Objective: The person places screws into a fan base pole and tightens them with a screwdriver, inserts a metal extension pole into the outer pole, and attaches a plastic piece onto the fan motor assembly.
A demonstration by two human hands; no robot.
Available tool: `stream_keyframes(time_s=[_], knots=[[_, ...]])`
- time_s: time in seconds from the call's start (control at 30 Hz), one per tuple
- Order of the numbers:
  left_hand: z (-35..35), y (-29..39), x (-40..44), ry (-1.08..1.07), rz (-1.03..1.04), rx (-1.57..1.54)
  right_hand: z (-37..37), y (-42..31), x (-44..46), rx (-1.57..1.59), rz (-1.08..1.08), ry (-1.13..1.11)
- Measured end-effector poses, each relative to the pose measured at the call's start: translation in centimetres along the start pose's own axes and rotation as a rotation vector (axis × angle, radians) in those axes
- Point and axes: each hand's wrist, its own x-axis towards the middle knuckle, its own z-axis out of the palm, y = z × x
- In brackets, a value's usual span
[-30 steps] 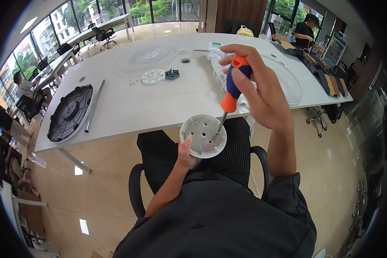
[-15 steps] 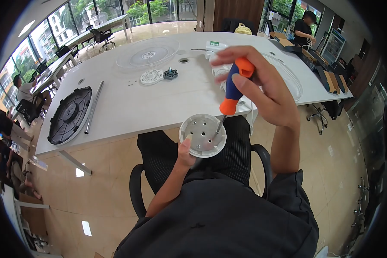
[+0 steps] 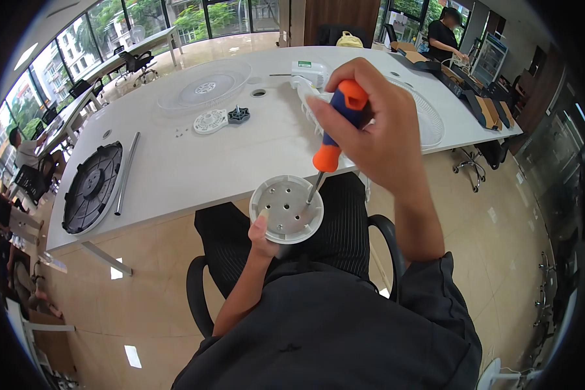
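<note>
Head view. Seated worker at the bench (image 3: 156, 166), both hands up over the lap. The round white part (image 3: 281, 220) is held in front of the bench's near edge, above the dark trousers, its open face turned up. Several holes show in its floor, one near the middle.

Left hand (image 3: 262, 240): clamped on the lower left rim of the round white part, thumb over the edge (fingers beneath are hidden, so their placement I cannot tell). Right hand (image 3: 389, 136): closed around the handle of the screwdriver (image 3: 327, 158), orange and blue. The tool tilts, handle up and away from the worker, shaft down into the right side of the white part; the tip meets the inside near the rim (exact seat too small to read).

On the bench, left: black ribbed disc (image 3: 92, 185), with a metal tube (image 3: 129, 170) lying just beside it. Further back: clear round guard (image 3: 224, 83); in front of that, perforated white disc (image 3: 210, 121) touching a dark knob (image 3: 238, 116), small pieces (image 3: 182, 132) near them. Behind the right hand: white fan housing (image 3: 311, 71), second ribbed guard (image 3: 430, 121) to its right. Open boxes (image 3: 484, 110) at the far right; a person (image 3: 442, 40) in dark clothing stands behind them.
</note>
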Motion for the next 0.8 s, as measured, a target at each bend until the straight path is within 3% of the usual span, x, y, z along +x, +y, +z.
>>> stream_keyframes(time_s=[0.07, 0.1, 0.2, 0.27, 0.4, 0.47, 0.6, 0.67, 0.77, 0.8], knots=[[0.1, 0.2, 0.1, 0.000, -0.020, -0.011, 1.2, 0.0, -0.2, -0.355, 0.079, 0.151], [0.1, 0.2, 0.1, -0.001, -0.033, -0.019, 1.0, 0.0, 0.0, -0.356, 0.082, 0.151], [0.5, 0.4, -0.4, 0.128, -0.122, 0.163, 1.0, 0.2, 0.6, -0.266, -0.086, 0.085], [0.8, 0.7, -0.4, 0.133, -0.141, 0.159, 1.8, 0.8, 0.8, 0.202, -0.188, 0.090], [0.5, 0.4, 0.0, 0.060, -0.076, 0.052, 0.3, 0.6, 1.0, 0.106, -0.065, -0.116], [0.7, 0.6, 0.1, 0.098, -0.110, 0.089, 1.8, 0.5, 0.5, -0.319, 0.001, 0.156], [0.9, 0.5, 0.0, 0.086, -0.078, 0.011, 1.5, -0.4, 0.7, -0.260, -0.012, 0.049], [0.4, 0.4, 0.1, 0.077, -0.082, -0.002, 1.5, 0.0, 0.9, 0.141, -0.075, 0.036], [0.1, 0.6, 0.1, 0.080, -0.070, 0.008, 1.3, 1.0, 0.9, 0.265, -0.074, 0.009], [0.2, 0.7, 0.0, 0.108, -0.090, 0.126, 1.0, 0.9, 0.7, 0.058, 0.000, 0.045]])
